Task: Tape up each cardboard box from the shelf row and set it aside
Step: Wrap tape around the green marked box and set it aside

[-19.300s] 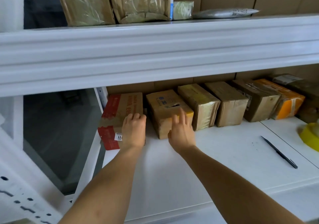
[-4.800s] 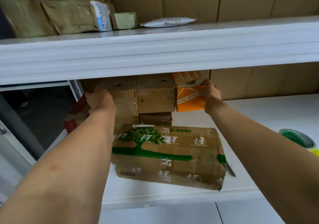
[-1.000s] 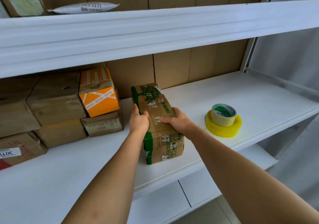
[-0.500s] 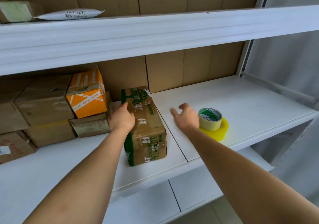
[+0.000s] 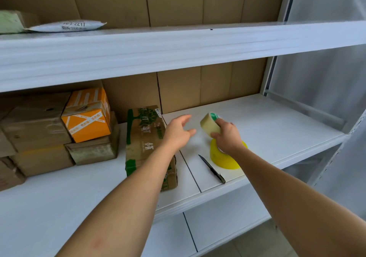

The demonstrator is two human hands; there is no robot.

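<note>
A dark pen (image 5: 212, 169) lies at an angle on the white middle shelf (image 5: 277, 130), right of frame centre near the shelf's front edge. In the upper left of the frame, on the upper shelf (image 5: 178, 44), a flat white mailer bag (image 5: 66, 26) with printed digits lies just beside a pale green packet (image 5: 10, 22) at the left edge. Brown cardboard sheets (image 5: 178, 1) line the back behind both shelves.

The white shelf (image 5: 277, 126) carries stacked boxes (image 5: 35, 136), a green-printed box (image 5: 144, 136), a yellow tape roll (image 5: 225, 159) and a pen (image 5: 212, 168).
</note>
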